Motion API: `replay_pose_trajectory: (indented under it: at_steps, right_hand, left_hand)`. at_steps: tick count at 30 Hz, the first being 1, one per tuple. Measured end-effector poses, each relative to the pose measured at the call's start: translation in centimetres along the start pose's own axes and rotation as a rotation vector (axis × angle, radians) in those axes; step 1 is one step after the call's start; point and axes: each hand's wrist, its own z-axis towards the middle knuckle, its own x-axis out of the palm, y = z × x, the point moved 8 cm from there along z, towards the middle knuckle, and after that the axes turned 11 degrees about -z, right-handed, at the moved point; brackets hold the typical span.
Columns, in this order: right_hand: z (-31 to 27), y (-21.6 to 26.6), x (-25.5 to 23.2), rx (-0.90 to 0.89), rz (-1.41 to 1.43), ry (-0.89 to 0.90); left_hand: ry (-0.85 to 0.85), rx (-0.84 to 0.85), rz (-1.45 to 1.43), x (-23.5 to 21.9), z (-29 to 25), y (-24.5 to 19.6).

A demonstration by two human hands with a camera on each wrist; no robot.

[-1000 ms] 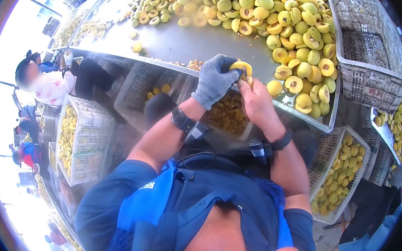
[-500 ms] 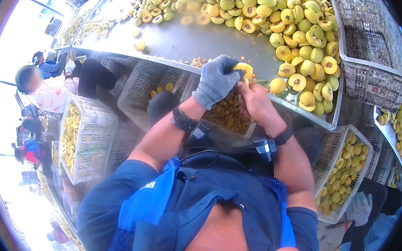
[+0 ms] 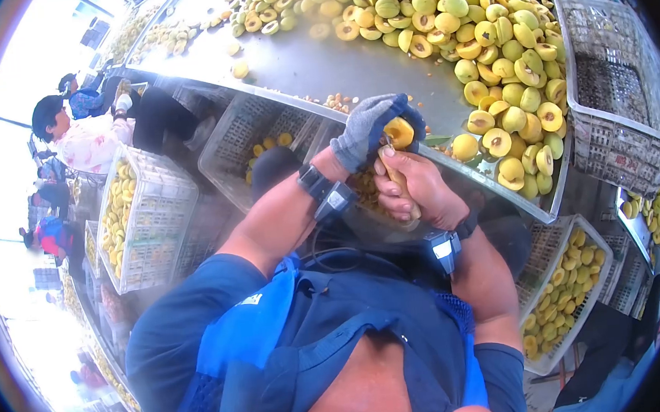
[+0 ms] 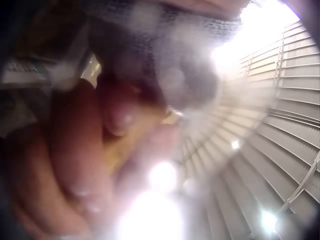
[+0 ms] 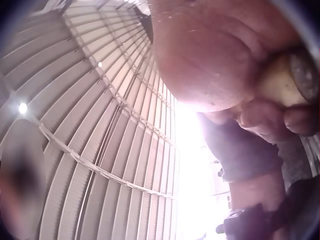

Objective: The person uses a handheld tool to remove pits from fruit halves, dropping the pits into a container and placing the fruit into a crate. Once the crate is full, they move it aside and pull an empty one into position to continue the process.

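Observation:
My gloved left hand (image 3: 367, 131) holds a yellow fruit piece (image 3: 399, 133) in its curled fingers, above the metal table's near edge. Just below it, my bare right hand (image 3: 422, 188) grips a pale yellowish handle (image 3: 396, 175), whose upper end meets the fruit; the tool's tip cannot be made out. In the right wrist view the handle's rounded end (image 5: 280, 80) sticks out of the curled fingers of my right hand (image 5: 210, 60). Blurred in the left wrist view are the grey glove (image 4: 170, 55) and the bare fingers around the yellowish handle (image 4: 125, 145).
Halved fruits (image 3: 516, 78) are heaped on the metal table (image 3: 305, 62), with small pits (image 3: 338, 102) near its edge. Crates stand around: one at the right (image 3: 619, 121), one with fruit lower right (image 3: 569, 289), another at left (image 3: 151, 218). A person (image 3: 84, 139) sits at the left.
My left hand has turned, showing more of the fruit. My right hand has turned and dropped slightly, so its curled fingers and the handle now show. The surroundings have shifted a little in view.

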Motion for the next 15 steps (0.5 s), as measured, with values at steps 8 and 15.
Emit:
replay_pose_trajectory:
  at_steps: [8,15]
  right_hand:
    - [1.7,-2.0,-1.2,0.054,-0.480,-0.200]
    - [2.1,-2.1,-2.8,-0.046,-1.098,-0.392]
  left_hand:
    - [-0.391,-0.309,-0.682,-6.5,-1.9,1.8]
    - [-0.659,-0.372,1.082,-22.6,-6.1,-2.6]
